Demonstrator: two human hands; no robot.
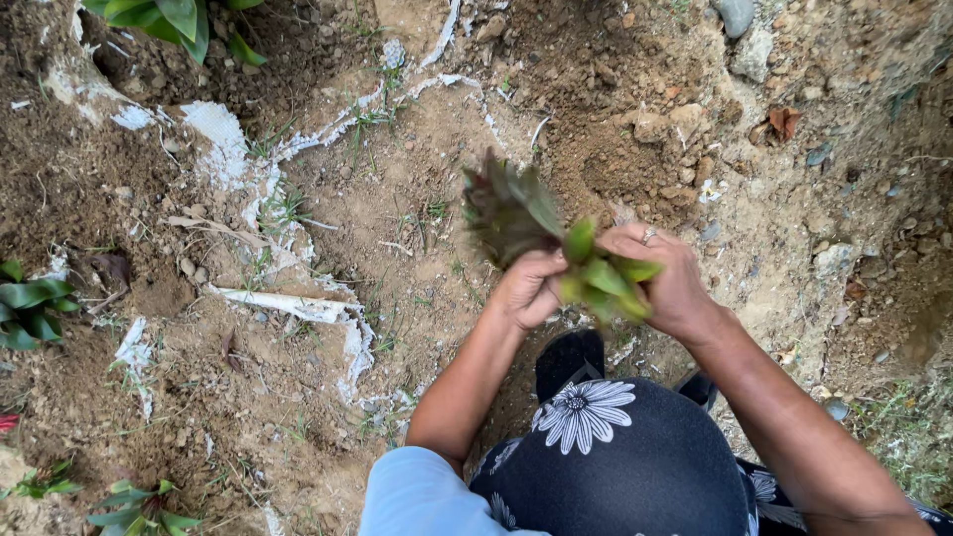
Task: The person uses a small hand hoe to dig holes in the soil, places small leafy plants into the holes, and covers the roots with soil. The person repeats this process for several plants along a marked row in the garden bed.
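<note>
Both hands, left hand (529,288); right hand (663,278), grip a plant cutting (556,243) over bare soil (417,199).

Small leafy plant cutting (556,243), green leaves low and dark purplish ones fanning up-left, gripped between the fingers of both hands, tilted above bare soil.

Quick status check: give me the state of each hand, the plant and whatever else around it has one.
Left hand: closed around the plant's base.
Right hand: gripping the green leaves, ring on one finger.
Plant cutting: held above the ground, unplanted, blurred.
Soil: loose, dug up.
White plastic strips: torn, half buried.
</note>
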